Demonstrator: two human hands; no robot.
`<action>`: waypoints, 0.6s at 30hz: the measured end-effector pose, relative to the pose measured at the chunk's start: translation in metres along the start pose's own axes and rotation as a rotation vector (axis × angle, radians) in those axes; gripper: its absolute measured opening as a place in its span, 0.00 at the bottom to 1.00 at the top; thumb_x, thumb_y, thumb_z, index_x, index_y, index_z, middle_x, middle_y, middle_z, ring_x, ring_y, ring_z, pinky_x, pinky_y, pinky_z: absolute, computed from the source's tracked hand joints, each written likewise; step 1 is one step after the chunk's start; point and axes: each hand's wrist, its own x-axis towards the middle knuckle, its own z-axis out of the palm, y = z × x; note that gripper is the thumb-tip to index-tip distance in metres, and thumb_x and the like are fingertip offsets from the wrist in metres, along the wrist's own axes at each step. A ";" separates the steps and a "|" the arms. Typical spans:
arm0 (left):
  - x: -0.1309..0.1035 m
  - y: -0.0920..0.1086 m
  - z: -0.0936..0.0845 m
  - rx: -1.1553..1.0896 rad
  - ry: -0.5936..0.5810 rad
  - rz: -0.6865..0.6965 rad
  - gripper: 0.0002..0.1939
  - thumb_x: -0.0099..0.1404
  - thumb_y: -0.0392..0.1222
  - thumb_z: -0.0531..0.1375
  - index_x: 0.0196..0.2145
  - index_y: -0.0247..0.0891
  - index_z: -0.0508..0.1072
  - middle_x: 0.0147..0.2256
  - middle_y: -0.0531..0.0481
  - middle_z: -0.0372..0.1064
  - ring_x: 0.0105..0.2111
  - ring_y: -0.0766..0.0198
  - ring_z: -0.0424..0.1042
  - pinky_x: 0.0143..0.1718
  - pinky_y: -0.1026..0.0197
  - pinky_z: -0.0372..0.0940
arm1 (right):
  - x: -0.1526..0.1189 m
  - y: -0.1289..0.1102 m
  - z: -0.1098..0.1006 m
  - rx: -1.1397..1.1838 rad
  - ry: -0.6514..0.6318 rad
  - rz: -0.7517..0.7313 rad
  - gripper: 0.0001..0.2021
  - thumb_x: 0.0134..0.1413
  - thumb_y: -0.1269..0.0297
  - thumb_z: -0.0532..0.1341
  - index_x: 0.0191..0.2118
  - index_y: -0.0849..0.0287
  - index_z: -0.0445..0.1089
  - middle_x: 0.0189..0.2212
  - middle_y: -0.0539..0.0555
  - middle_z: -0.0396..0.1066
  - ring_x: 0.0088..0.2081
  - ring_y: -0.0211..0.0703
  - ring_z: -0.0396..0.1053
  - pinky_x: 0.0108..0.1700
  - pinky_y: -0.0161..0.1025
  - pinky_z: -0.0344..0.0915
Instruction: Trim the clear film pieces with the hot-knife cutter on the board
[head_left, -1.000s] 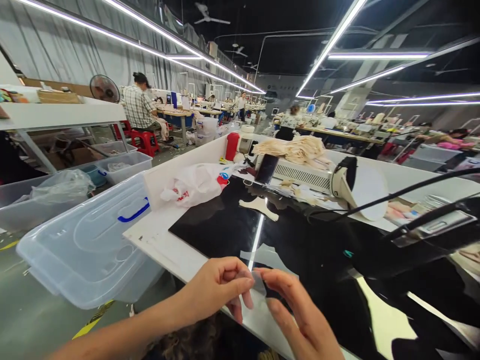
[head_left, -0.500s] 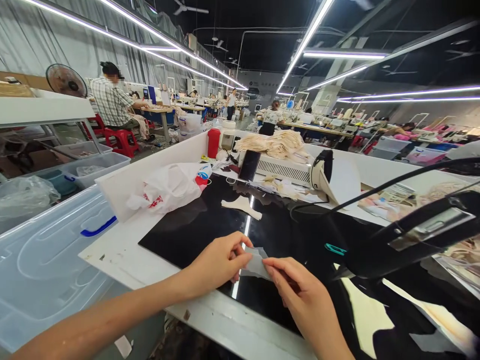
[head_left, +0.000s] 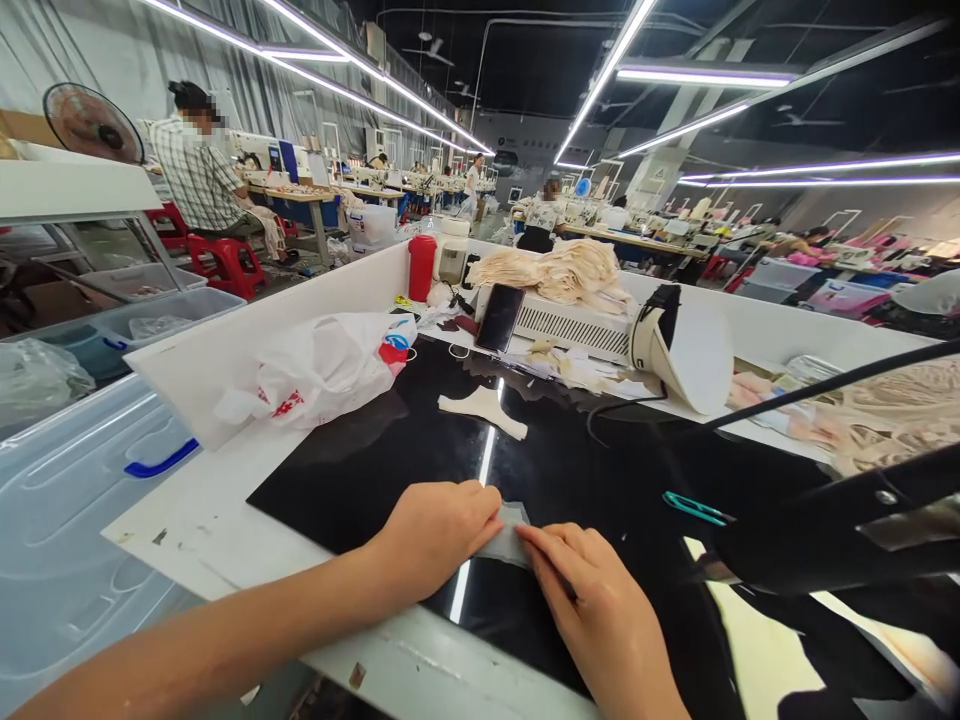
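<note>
A small, thin, translucent grey-white piece [head_left: 510, 535] lies between my hands, at or just above the glossy black board [head_left: 360, 470]. My left hand [head_left: 442, 525] is closed, its fingertips gripping the piece's left edge. Thumb and index finger of my right hand [head_left: 592, 580] pinch its right edge. Beyond my hands a cream cut piece [head_left: 484, 408] rests on the board. Larger pale yellow cut pieces [head_left: 765, 640] lie at the right.
Teal snips [head_left: 694, 508] lie right of my hands, beside a black machine arm [head_left: 840, 530]. Behind are a white plastic bag [head_left: 322, 365], a phone [head_left: 499, 318], a red container [head_left: 421, 268] and stacked cream fabric [head_left: 555, 270]. A seated person [head_left: 199, 175] is at back left.
The view has shifted slightly. My left hand's fingers have folded further over, and the thin piece looks lower and flatter near the board, still held at both sides.
</note>
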 end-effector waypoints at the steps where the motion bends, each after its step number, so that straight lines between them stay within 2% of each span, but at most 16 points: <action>1: 0.000 -0.001 0.001 0.023 -0.004 0.015 0.12 0.77 0.47 0.53 0.39 0.39 0.71 0.36 0.51 0.74 0.34 0.60 0.75 0.29 0.61 0.56 | 0.000 -0.001 0.000 -0.009 0.004 -0.006 0.11 0.71 0.63 0.56 0.48 0.54 0.76 0.35 0.52 0.76 0.32 0.40 0.72 0.35 0.36 0.71; 5: 0.000 -0.004 0.005 0.060 0.007 0.037 0.11 0.77 0.46 0.54 0.38 0.40 0.71 0.35 0.53 0.73 0.33 0.60 0.75 0.29 0.60 0.58 | -0.001 -0.006 0.001 -0.038 0.021 0.014 0.13 0.72 0.63 0.53 0.44 0.55 0.76 0.32 0.51 0.74 0.31 0.41 0.70 0.35 0.38 0.69; 18: -0.001 -0.008 0.014 0.038 0.115 0.068 0.10 0.75 0.45 0.57 0.36 0.40 0.71 0.33 0.54 0.73 0.31 0.62 0.74 0.29 0.61 0.58 | -0.002 -0.005 0.003 -0.039 -0.005 0.024 0.09 0.71 0.63 0.56 0.47 0.53 0.74 0.34 0.50 0.74 0.33 0.40 0.71 0.35 0.37 0.70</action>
